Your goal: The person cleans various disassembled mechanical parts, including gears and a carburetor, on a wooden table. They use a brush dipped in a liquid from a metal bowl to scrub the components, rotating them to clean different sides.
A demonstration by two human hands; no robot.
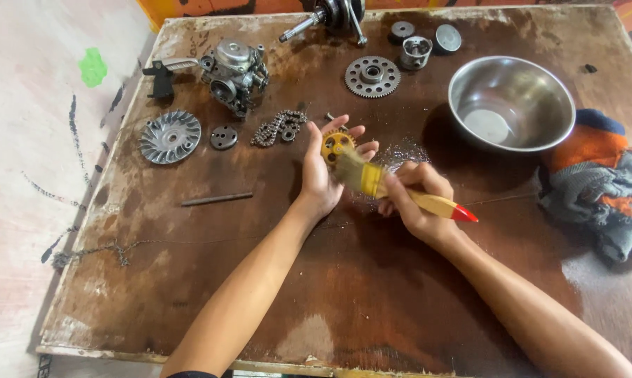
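Observation:
My left hand (pixel 321 171) holds a small yellow toothed gear (pixel 335 144) upright in its fingers above the middle of the brown table (pixel 344 280). My right hand (pixel 415 203) grips a paintbrush (pixel 400 190) with a wooden handle and a red tip. The brush's bristles rest against the gear and look blurred. A wet patch lies on the table just behind the hands.
A steel bowl (pixel 511 103) stands at the back right, with a pile of rags (pixel 599 178) beside it. Engine parts lie across the back: a carburettor (pixel 234 71), a finned disc (pixel 169 136), a chain (pixel 279 128), a large sprocket (pixel 372 76), a piston (pixel 415 52). A metal rod (pixel 216 199) lies left.

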